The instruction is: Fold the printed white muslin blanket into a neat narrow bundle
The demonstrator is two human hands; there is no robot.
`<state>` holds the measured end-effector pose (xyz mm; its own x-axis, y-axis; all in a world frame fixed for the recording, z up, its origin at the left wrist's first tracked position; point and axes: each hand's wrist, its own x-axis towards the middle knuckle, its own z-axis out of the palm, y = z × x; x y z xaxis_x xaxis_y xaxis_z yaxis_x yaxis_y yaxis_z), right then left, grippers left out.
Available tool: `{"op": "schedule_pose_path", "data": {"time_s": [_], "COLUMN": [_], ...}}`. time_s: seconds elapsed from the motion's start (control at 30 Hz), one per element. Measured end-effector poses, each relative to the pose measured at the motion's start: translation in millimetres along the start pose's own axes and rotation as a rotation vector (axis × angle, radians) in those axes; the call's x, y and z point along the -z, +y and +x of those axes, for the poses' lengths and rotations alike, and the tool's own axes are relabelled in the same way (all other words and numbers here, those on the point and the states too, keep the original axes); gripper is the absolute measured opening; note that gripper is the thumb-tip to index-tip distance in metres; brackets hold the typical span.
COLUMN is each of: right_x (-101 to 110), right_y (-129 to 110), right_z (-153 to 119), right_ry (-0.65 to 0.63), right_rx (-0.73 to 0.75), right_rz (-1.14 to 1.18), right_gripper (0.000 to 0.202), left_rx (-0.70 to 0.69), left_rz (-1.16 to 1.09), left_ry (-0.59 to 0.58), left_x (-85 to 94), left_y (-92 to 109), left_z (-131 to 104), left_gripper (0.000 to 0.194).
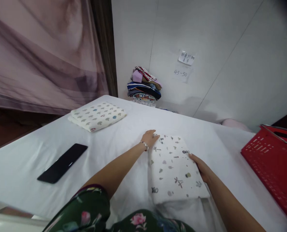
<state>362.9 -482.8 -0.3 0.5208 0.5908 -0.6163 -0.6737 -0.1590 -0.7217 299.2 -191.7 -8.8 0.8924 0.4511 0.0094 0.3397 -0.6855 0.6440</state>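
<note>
A folded white cloth [172, 170] printed with small grey plants and figures lies in front of me on the white-covered table. My left hand [150, 138], with a bracelet at the wrist, is closed at its far left corner. My right hand [200, 166] grips the right edge, thumb on top and the other fingers hidden under or behind the fabric. To the left, farther back, rests a second folded cloth [98, 116], cream with grey and a few coloured motifs.
A dark flat phone-like object [62, 163] lies at left on the white table [124, 145]. At right stands a red plastic basket [271, 161]. Folded clothes [144, 85] are piled by the wall beyond the far edge, below handwritten paper notes [185, 58]. A pinkish curtain [44, 54] hangs at left.
</note>
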Motion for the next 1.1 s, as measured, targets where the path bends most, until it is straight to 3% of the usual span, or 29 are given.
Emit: {"op": "schedule_pose_path", "data": {"time_s": [0.1,0.2,0.33,0.47,0.53,0.63,0.73,0.83,0.93,1.1], "right_x": [3,7,10,11,10,9,6,1,-7,-16], "right_y": [3,6,5,-2,-4,-3,0,-1,-8,-25], "right_z": [6,11,13,12,12,13,14,15,10,-1], "right_ry": [0.05,0.118,0.092,0.042,0.041,0.048,0.067,0.143,0.231,0.342], "right_rx": [0.161,0.23,0.213,0.054,-0.007,0.066,0.194,0.248,0.314,0.509], "right_rz": [-0.018,-0.037,-0.071,-0.078,-0.075,-0.078,-0.098,-0.12,-0.202,-0.662], "right_gripper": [0.042,0.044,0.043,0.041,0.043,0.042,0.044,0.056,0.068,0.062], "left_rx": [0.013,0.043,0.092,0.16,0.207,0.305,0.399,0.517,0.604,0.584], "left_rz": [0.038,0.063,0.022,-0.103,-0.185,-0.327,-0.477,-0.765,-0.991,-0.993], "left_ry": [-0.028,-0.02,-0.026,-0.008,0.029,0.037,-0.043,-0.186,-0.295,-0.169], "left_x": [-11.3,-18.1,-17.3,-10.9,-7.2,-3.1,-3.0,-7.2,-14.5,-29.3], "left_y": [0,0,0,-2,-4,-6,-5,-2,1,11], "left_z": [11,14,16,12,1,-33,-74,-101,-107,-100], "left_gripper": [0.038,0.032,0.031,0.038,0.049,0.061,0.063,0.063,0.054,0.036]}}
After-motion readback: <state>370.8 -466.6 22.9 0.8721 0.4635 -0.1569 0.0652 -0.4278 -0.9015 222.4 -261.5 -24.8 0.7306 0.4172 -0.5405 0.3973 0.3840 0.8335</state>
